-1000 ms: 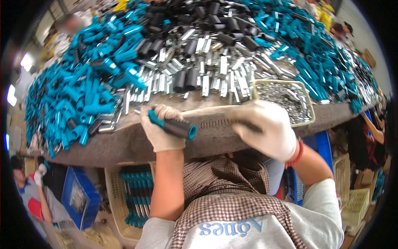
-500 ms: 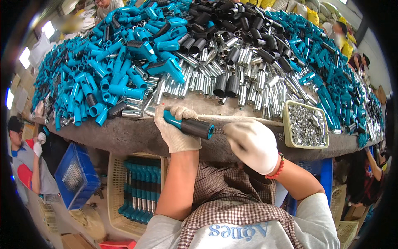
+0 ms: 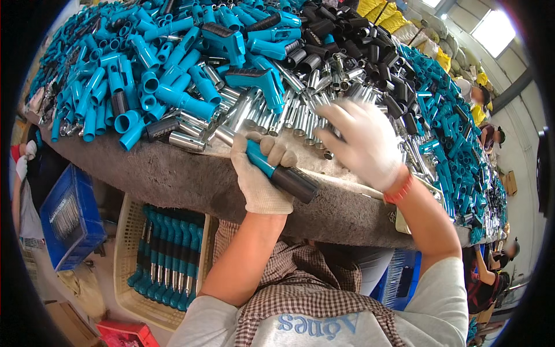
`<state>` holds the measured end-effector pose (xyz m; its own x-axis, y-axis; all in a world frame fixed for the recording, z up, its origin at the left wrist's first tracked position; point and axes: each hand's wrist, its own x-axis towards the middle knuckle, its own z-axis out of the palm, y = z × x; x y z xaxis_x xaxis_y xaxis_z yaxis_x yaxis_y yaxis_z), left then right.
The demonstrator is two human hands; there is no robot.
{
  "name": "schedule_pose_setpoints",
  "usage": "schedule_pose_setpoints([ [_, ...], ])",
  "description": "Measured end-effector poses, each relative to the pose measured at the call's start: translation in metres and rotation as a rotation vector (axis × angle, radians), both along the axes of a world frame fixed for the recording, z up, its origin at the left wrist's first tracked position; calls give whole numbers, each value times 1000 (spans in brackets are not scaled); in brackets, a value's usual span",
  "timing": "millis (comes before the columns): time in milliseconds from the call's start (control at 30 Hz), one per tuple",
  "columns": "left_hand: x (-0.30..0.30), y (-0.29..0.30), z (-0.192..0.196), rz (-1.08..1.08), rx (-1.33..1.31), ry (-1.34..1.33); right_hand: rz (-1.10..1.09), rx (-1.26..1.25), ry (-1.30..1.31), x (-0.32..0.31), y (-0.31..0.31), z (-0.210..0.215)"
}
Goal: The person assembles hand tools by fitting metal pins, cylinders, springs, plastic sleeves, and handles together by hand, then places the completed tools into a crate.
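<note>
My left hand [image 3: 260, 179], in a white knit glove, is closed round a teal and black tool handle [image 3: 295, 184]. The handle slants down to the right, its black sleeve at the low end and a shiny metal tube end [image 3: 224, 135] at the upper left. My right hand [image 3: 365, 141], also gloved, is raised over a heap of chrome metal tubes [image 3: 300, 118]. Motion blurs it, but its fingers are stretched and apart, with nothing visible in them. Close to my left hand lies a teal pistol-shaped handle part [image 3: 260, 87] on the heap.
Teal tubes [image 3: 185, 99] and black sleeves [image 3: 321, 28] pile up on the grey padded bench edge [image 3: 173, 168]. Below stand a cream basket [image 3: 124, 254] of assembled teal tools, a blue crate [image 3: 75, 225] and a red box [image 3: 124, 334]. Other people are at far left and right.
My right hand has left the black end of the handle and moved up over the metal tubes. My left hand still grips the handle, now tilted more steeply. The view has shifted.
</note>
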<state>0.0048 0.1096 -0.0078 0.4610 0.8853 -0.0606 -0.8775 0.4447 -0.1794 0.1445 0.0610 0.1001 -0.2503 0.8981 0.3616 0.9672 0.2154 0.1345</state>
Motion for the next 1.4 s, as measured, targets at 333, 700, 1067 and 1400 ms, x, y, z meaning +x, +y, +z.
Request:
schedule_pose_setpoints([
  [333, 9, -4, 2, -5, 53, 227, 292, 188, -222, 30, 117, -50],
  [700, -4, 6, -9, -109, 135, 98, -316, 132, 1116, -15, -171, -8],
  [1067, -17, -37, 11, -172, 321, 82, -171, 217, 748, -43, -200, -64],
  [1400, 8, -77, 23, -244, 271, 227, -275, 219, 735, -42, -210, -63],
])
